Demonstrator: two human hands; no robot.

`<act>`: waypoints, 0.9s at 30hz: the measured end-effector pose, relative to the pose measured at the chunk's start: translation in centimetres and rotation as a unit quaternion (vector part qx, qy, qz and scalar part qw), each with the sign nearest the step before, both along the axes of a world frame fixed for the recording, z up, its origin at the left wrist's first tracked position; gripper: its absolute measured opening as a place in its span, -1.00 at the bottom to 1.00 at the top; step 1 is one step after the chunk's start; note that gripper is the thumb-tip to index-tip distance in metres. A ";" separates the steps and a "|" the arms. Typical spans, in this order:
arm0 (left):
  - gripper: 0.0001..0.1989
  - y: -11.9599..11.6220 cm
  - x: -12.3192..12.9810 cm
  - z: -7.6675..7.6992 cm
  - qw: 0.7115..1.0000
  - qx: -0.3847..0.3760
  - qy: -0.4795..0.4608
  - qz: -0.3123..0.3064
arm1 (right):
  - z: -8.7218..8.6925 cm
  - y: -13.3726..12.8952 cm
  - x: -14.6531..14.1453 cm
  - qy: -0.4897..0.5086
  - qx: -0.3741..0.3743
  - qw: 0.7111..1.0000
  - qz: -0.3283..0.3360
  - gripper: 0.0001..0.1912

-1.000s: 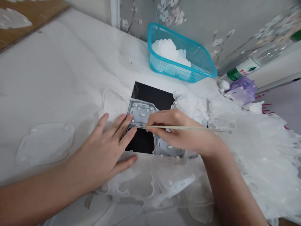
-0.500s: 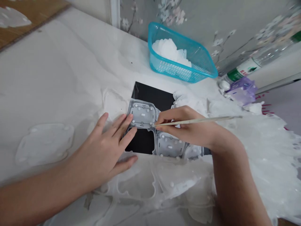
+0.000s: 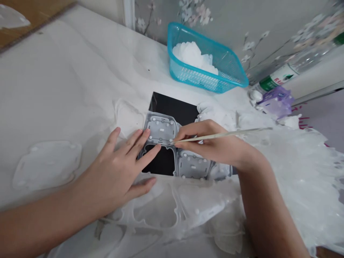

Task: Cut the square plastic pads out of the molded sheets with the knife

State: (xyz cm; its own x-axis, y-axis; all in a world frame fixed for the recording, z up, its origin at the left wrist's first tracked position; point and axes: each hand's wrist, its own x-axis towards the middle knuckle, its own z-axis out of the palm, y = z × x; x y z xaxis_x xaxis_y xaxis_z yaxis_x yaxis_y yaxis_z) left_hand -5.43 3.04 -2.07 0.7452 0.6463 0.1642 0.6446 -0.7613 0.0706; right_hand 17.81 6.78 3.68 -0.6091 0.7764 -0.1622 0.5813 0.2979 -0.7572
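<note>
My left hand (image 3: 125, 163) lies flat with its fingers spread at the left edge of a translucent moulded sheet (image 3: 176, 157), its fingertips on or beside one panel (image 3: 161, 129) of the sheet. Between the fingers of my right hand (image 3: 206, 139) is a thin pale stick (image 3: 228, 134), pinched near its lower end. That tip meets the lower right corner of the panel; its exact contact is hidden by the fingers. A black board (image 3: 174, 105) lies under the sheet and shows through a cut-out below the panel. Another panel (image 3: 194, 164) sits lower right in the sheet.
A blue basket (image 3: 208, 80) with white pieces stands at the back. Loose translucent pieces (image 3: 48, 163) lie at the left, and a large pile of them (image 3: 303, 179) is at the right. A plastic bottle (image 3: 285, 74) and a purple packet (image 3: 278, 102) are at the back right.
My left index finger has reached slightly further right along the panel's lower edge. The right hand still holds the stick at the same corner. The whole view has shifted slightly.
</note>
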 end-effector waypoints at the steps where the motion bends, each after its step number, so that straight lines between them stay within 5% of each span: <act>1: -0.44 0.0 0.0 0.1 1.000 -0.001 -0.001 -0.002 | 0.2 0.0 0.2 -0.010 0.002 1.000 0.000 -0.85; 27: -0.45 0.1 0.0 0.1 1.000 0.015 0.011 -0.010 | -0.2 0.2 0.2 0.022 -0.009 1.000 -0.009 -0.82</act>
State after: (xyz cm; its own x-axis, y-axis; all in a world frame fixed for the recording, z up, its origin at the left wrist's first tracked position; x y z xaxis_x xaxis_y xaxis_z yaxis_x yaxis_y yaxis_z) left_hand -5.44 3.17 -1.93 0.7612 0.6266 0.1672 0.6308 -0.7752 0.0334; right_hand 18.05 7.02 3.47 -0.6012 0.7849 -0.1501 0.5525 0.2725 -0.7877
